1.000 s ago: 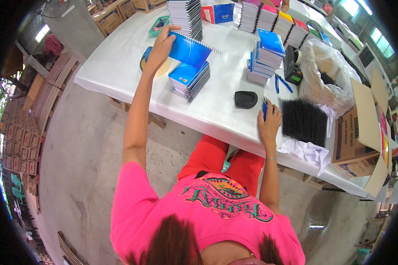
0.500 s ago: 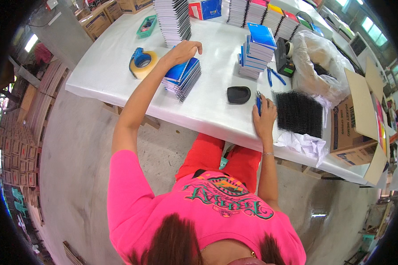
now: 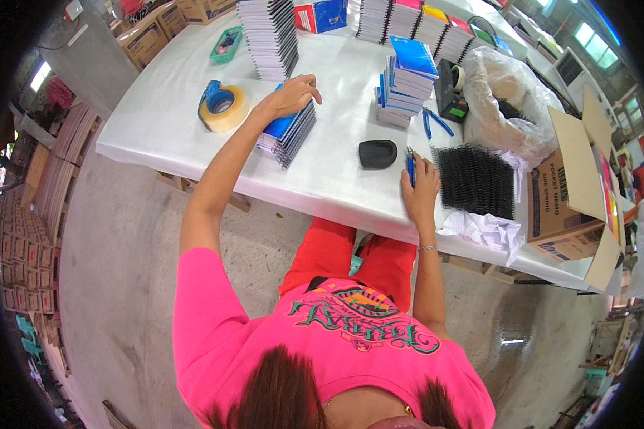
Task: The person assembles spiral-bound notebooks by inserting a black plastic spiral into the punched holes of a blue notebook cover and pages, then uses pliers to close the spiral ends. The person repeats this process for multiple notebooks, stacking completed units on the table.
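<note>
Across the white-covered table (image 3: 329, 171), an open cardboard box (image 3: 562, 207) is set at the right, with a mat of black coils (image 3: 476, 184) laid out beside it. Farther left, near the front edge, a low stack of blue notebooks (image 3: 295, 137) is partly covered by the left hand (image 3: 291, 96). The stack is probably best kept square, with its coiled edges lined up, and pressed only lightly from above so that the upper books are not slid off. The top cover lies beneath the left palm and fingers, which are bent and slightly spread, their tips angled toward the stack's far right corner; whether a cover is pinched cannot be told. In the right hand (image 3: 422, 184), a slim blue-handled tool (image 3: 410, 170) is held by closed fingers, its tip pointed away from the body.
</note>
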Tool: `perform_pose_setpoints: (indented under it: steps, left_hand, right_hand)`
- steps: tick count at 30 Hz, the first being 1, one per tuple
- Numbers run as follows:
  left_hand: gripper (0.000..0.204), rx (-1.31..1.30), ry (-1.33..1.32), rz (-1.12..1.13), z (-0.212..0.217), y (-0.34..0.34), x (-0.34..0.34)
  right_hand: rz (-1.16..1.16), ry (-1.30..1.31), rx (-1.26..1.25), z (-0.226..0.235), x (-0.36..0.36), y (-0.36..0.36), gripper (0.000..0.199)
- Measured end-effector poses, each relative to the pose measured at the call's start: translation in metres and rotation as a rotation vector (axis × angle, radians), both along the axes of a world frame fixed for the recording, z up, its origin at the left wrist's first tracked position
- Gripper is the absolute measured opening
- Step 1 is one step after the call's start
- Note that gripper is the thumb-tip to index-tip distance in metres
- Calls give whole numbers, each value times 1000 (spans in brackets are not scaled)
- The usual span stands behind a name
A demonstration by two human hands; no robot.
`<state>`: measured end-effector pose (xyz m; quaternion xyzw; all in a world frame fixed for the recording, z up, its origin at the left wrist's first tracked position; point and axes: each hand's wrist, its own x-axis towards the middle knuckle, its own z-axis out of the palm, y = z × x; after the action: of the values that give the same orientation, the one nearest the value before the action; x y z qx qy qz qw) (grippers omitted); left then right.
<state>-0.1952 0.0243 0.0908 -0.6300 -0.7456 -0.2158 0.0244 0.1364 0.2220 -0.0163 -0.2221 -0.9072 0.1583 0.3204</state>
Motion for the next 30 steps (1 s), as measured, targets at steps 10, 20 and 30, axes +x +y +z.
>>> perform_pose_setpoints:
  steps: [10, 20, 30]
  left_hand:
    - [38, -21, -34, -33, -3, 1, 1]
    - [48, 86, -34, 12, -4, -2, 3]
    - [50, 215, -57, 33, 61, 9, 91]
  right_hand:
    - [9, 17, 15, -2, 1, 0, 52]
    - [48, 397, -79, 63, -36, 29, 30]
    - [205, 227, -789, 150, -135, 113, 62]
